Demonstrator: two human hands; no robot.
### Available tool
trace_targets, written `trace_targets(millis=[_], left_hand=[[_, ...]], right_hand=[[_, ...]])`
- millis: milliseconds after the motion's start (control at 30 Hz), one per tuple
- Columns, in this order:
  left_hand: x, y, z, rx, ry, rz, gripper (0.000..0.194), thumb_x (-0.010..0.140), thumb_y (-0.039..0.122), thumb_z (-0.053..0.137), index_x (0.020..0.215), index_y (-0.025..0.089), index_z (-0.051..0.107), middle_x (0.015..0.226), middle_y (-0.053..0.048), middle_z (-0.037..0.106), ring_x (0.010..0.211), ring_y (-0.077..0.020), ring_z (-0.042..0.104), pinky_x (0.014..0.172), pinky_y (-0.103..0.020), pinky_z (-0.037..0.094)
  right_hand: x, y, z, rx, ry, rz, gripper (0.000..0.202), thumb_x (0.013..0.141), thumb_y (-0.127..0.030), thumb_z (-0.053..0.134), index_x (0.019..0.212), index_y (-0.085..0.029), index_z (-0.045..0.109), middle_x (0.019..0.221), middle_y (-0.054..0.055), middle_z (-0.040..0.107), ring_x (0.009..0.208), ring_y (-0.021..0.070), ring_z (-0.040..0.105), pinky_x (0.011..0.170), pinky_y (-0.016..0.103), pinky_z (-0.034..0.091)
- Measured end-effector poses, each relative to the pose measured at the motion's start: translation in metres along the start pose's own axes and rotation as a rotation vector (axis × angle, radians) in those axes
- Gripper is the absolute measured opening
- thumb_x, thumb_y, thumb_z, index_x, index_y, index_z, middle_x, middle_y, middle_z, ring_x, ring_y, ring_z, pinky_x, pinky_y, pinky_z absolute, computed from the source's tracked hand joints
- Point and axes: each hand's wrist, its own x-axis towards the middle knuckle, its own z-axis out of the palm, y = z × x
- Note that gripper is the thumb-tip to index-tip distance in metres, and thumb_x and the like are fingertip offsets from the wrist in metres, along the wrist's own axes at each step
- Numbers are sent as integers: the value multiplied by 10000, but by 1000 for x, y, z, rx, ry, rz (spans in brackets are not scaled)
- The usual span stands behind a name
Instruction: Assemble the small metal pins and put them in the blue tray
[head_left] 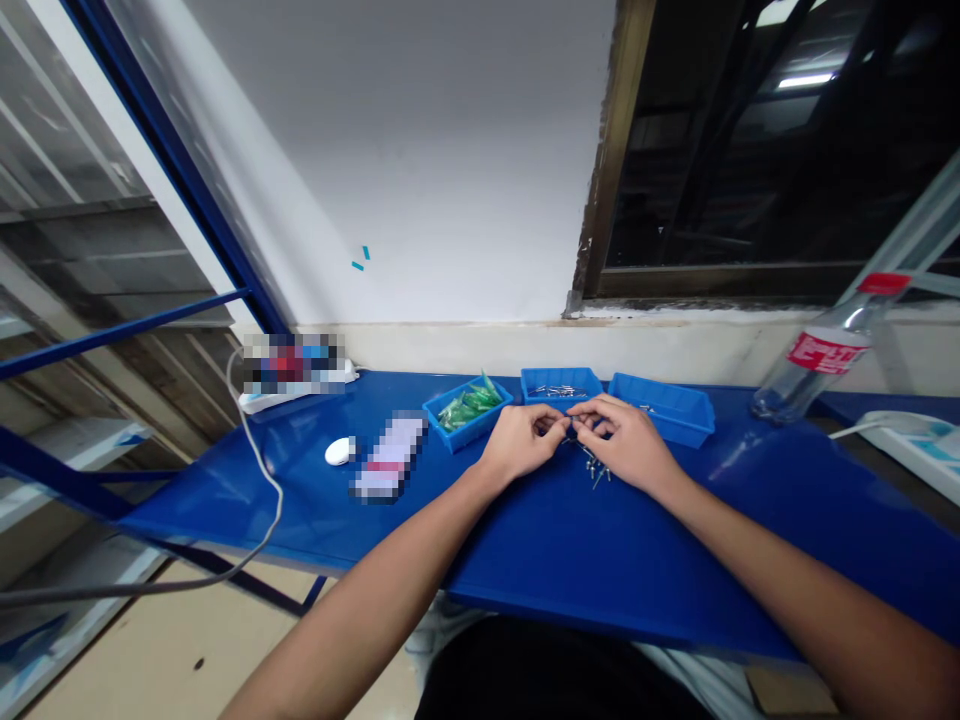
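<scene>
My left hand (525,440) and my right hand (624,440) meet fingertip to fingertip above the blue table (570,560). Both are closed in a pinch, and whatever lies between the fingers is too small to make out. Just below my right fingers lies a loose pile of thin metal pins or screws (597,470). Behind my hands stands a blue bin with similar metal pieces (561,391). A second blue bin (686,420), partly covered by my right hand, shows a few small pieces at its left. Left of these, another bin holds green plastic-looking pieces (471,406).
A blurred-out flat item (391,455) and a white round object (339,452) lie on the left. A power strip (300,390) with a cable (276,490) sits at the back left. At right stands a plastic bottle (817,355) with a red cap, near a white device (915,450).
</scene>
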Motion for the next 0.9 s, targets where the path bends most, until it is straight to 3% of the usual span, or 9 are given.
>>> trace_targets(millis=[167,400,900], left_hand=[[0,0,-2,-52,-49,-18,364,958,444,605,989,150,818,949,-59,817,788,-195,744,730,-242,543],[1,-7,-1,-104,-43,-57,290,926,342,632,1060,163,816,1000,-54,818,906,-233,774,776,-267,571],[2,-15,5,-10,-54,25,257,909,257,642,1088,186,812,1031,-62,815,891,-210,771,832,-278,586]], right_hand=[[0,1,-2,-5,0,-44,165,886,-254,627,995,-213,744,939,60,718,799,194,693,699,330,597],[0,1,0,29,-33,-50,184,926,-283,616,1037,-250,759,1065,63,736,814,200,720,750,357,628],[-2,7,7,196,7,149,195,878,-402,721,925,-219,675,866,57,743,793,214,725,708,343,615]])
